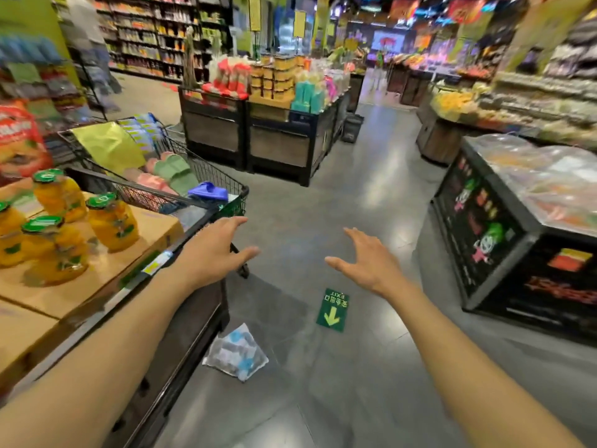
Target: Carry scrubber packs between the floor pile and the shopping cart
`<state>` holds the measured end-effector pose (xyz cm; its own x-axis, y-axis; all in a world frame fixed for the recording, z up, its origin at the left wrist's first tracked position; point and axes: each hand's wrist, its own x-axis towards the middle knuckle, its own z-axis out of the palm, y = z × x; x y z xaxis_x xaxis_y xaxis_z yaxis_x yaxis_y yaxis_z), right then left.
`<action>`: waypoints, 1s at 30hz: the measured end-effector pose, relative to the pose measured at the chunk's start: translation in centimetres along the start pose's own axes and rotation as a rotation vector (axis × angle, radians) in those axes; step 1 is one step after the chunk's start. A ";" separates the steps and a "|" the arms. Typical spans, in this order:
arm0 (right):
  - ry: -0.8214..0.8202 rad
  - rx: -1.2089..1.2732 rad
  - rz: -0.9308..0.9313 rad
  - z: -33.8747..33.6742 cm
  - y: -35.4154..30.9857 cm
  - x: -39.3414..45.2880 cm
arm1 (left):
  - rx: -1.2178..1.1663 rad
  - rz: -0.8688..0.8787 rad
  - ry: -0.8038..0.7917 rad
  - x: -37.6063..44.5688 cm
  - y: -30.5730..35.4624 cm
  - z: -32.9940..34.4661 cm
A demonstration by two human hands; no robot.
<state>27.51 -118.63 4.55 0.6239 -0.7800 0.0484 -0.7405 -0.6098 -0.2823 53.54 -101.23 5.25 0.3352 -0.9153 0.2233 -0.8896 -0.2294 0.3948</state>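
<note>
supermarket aisles stretch ahead of you, with a grey polished floor [323, 202] running between display stands, and the far shelves are too blurred to read.

your left hand [214, 250] is held out in the air, palm down, fingers straight and loosely spread with the thumb set apart; it holds nothing. it hovers just beside the near corner of the shopping cart [200, 176], in front of the cart's rim, and you cannot tell from this view whether it touches the wire. the cart carries green and pink slippers [168, 171], a blue slipper [208, 191] at its near corner, and a yellow-green packet [108, 145] leaning at the back.

your right hand [368, 261] is also out over the floor, palm down, fingers straight and held close together, thumb pointing towards the left hand. it grips nothing and is well apart from the cart. the two hands are level with each other, with bare floor between them.

left of your left forearm, jars of yellow fruit with green lids [111, 221] stand on cardboard cartons [155, 231] atop a dark stand. on the floor below your hands lie a green exit sticker with an arrow [332, 310] and a crumpled clear plastic packet [237, 352], near the stand's foot. to your right sits a black display bin covered in clear plastic [504, 240]. ahead stands an island display of stacked packaged goods [274, 82].
</note>
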 end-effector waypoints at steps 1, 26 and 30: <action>-0.004 -0.004 0.004 0.3 -0.4 1.5 | -0.002 0.012 0.008 1.4 -1.0 0.2; -0.392 0.049 -0.228 26.4 0.3 34.9 | -0.246 -0.529 0.049 18.4 -23.0 21.5; -0.380 0.074 -0.263 43.3 3.9 37.7 | -0.371 -0.645 0.144 17.5 -30.8 37.7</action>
<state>58.96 -144.38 -36.21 0.8453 -0.4852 -0.2236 -0.5341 -0.7575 -0.3754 75.11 -122.66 -36.58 0.8135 -0.5794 -0.0491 -0.3497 -0.5550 0.7548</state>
